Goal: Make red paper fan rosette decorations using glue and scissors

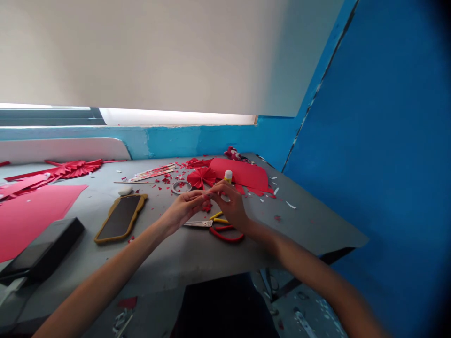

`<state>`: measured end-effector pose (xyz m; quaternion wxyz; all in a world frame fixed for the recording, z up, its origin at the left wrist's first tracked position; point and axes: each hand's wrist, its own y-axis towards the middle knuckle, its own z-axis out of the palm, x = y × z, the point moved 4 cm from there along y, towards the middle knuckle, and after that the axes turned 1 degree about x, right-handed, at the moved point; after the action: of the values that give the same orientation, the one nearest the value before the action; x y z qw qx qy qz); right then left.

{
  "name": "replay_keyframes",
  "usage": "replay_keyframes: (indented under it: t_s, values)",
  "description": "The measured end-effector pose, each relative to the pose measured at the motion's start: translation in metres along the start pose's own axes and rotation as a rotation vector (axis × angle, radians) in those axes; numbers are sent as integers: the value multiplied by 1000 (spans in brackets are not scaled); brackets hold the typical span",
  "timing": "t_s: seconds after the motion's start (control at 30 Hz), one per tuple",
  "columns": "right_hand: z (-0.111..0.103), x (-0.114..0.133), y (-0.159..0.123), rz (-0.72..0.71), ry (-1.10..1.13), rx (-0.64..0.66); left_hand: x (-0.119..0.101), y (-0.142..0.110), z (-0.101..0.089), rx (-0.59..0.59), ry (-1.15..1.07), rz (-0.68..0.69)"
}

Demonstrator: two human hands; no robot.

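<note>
Fingertips of the left hand and right hand pinched closed on what looks like a small red paper scrap (long axis too small to tell) — just short of the red paper rosette, right hand nearer the glue stick.

Small red paper piece pinched between hands

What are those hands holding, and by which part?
The left hand and right hand pinch a small red paper scrap; which part cannot be told.
</note>
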<state>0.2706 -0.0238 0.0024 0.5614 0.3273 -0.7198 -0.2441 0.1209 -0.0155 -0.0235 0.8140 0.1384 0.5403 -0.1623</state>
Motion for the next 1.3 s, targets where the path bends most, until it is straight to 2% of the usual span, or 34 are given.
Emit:
replay_keyframes:
  t_s: [0.17,0.3,0.37,0.47,0.53,0.63,0.77,0.87,0.97,1.1,1.2,1.3]
  values:
    - [-3,0,1,-110,-72,117,1,-2,2,22,-36,-32]
    - [-5,3,1,-145,-120,141,1,-1,0,22,-34,-39]
    - [-6,7,2,-144,-115,109,0,0,-2,11,-35,-41]
    - [-17,1,11,-21,-88,-106,-4,1,-5,-33,-25,-18]
    - [-32,-15,19,87,-82,-283,-8,1,-7,-51,9,13]
    - [-52,-56,33,209,-156,-298,-11,4,-11,-63,68,45]
    - [-65,-117,35,523,-259,-148,-9,10,-21,-83,118,74]
    - [-57,-134,31,514,-239,27,-2,15,-28,-78,156,58]
    - [-49,-121,31,358,-336,68,7,19,-33,-72,177,15]
    - [-40,-78,34,88,-362,98,9,23,-40,-120,210,44]
    - [-34,-49,32,-13,-257,155,2,23,-46,-183,296,102]
    - [-25,-31,26,-93,-275,254,-8,24,-53,-240,444,175]
